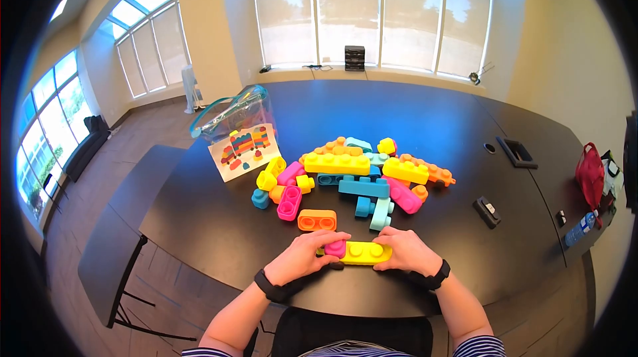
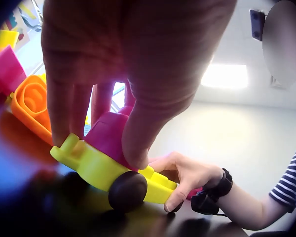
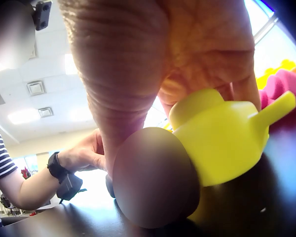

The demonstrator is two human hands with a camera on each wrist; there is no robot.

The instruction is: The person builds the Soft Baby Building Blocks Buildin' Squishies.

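Note:
A yellow toy car base (image 1: 362, 252) with studs and dark wheels (image 2: 128, 191) stands near the table's front edge. On its left end sits a small pink block (image 1: 335, 249). My left hand (image 1: 300, 256) pinches this block from above, thumb on the near side and fingers on the far side. The right hand (image 1: 411, 252) grips the other end of the base, thumb beside a wheel (image 3: 155, 177). A hitch-like yellow tab sticks out past that hand in the right wrist view. Just beyond the left hand lies an orange block (image 1: 317, 219) with two round hollows.
Behind the hands spreads a pile of building blocks, among them a long yellow block (image 1: 337, 164), a teal block (image 1: 364, 187) and pink blocks (image 1: 289, 203). A picture card (image 1: 244, 152) leans by a clear bag (image 1: 249, 108). A small dark case (image 1: 487, 213) lies to the right.

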